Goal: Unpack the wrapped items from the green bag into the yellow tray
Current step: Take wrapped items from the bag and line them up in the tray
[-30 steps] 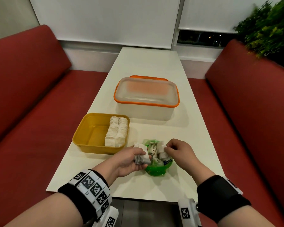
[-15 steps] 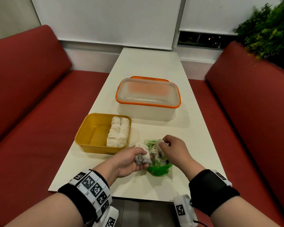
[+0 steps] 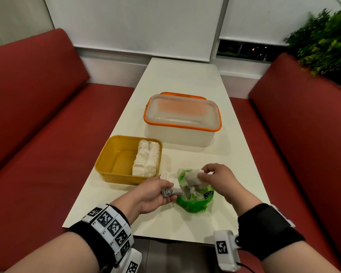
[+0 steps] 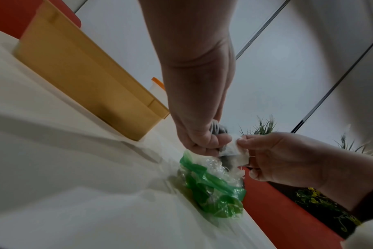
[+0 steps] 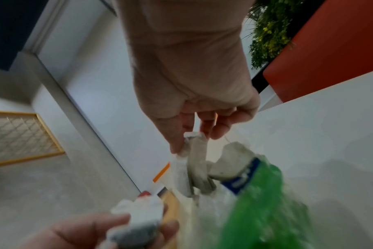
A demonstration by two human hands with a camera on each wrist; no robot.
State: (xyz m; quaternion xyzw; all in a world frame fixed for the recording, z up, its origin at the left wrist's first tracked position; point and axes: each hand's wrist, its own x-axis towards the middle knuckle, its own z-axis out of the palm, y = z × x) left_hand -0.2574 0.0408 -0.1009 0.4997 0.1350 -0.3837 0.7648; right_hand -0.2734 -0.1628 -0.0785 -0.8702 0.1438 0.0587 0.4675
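Right hand (image 3: 218,180) lifted packet (image 3: 193,177) above green bag (image 3: 195,201), near table edge (image 3: 165,236)

I see clear box with orange rim (image 3: 182,119) on table (image 3: 181,79) | red benches (image 3: 37,107) both sides | green plant (image 3: 325,40) far right

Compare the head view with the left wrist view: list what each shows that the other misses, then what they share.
Head only: packets lined up inside the yellow tray, the orange-rimmed box's lid, both benches, and the wrist trackers.

Left wrist only: the tray's outer side wall from table level, and the left hand's underside, its grip closed on a bundle.

Both: the left hand, the right hand pinching a packet above the green bag, the white table, the plant.
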